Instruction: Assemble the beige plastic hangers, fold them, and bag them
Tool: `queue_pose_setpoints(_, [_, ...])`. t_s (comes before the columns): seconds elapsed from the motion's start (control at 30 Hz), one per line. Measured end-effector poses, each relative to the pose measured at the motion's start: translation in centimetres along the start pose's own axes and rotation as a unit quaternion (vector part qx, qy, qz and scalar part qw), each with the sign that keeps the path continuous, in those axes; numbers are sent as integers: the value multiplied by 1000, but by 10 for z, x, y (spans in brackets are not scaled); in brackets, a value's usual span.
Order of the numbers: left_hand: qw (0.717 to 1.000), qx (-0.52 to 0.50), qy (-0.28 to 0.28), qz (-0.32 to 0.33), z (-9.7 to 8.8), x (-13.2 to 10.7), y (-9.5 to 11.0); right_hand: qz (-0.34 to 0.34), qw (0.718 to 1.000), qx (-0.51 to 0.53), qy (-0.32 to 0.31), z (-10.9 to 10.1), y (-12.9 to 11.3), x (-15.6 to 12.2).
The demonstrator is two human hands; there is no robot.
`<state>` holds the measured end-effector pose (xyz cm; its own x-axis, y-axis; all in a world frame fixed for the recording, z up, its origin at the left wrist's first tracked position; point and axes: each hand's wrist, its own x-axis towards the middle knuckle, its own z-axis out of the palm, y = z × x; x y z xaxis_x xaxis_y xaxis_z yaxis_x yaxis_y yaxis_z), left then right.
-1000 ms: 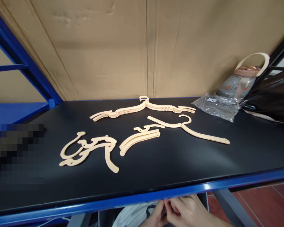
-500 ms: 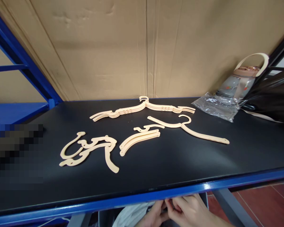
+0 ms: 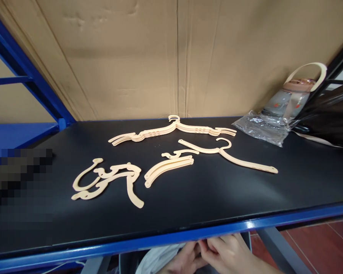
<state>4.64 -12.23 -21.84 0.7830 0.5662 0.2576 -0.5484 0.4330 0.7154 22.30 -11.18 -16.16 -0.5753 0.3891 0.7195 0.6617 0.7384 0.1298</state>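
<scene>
Both hands are tucked just under the counter's blue front edge [image 3: 274, 221]. The left hand [image 3: 185, 260] and right hand [image 3: 228, 253] are pressed together, fingertips meeting. Over the last second they've only kneaded and sunk a touch lower. Whether they pinch anything I cannot tell; the edge hides it. A white cloth [image 3: 157, 260], soft and creased, lies under the left hand.

So the work sits down there, and nothing above the edge has stirred. On the matte black counter [image 3: 217, 194], nearest the edge, lie cream hooked pieces [image 3: 118, 175], flat, thin, rigid-looking plastic. Just beyond lie a bundle of curved arms [image 3: 168, 166] and a single slim hanger [image 3: 246, 164]. Farther from the edge are a stack of whole hangers [image 3: 174, 127], a crinkly clear plastic bag [image 3: 260, 127] and a strap-handled jug [image 3: 288, 101]. Creased cardboard [image 3: 160, 57] stands behind.
</scene>
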Motion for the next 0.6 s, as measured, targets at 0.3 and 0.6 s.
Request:
queue_pose_setpoints(0.3, [995,48,46,-74,8,-2,1,115,992,52,2,8,-10,2])
queue_pose_setpoints(0.6, [984,72,52,-158,1,-10,11,175,981,85,-12,8,-9,5])
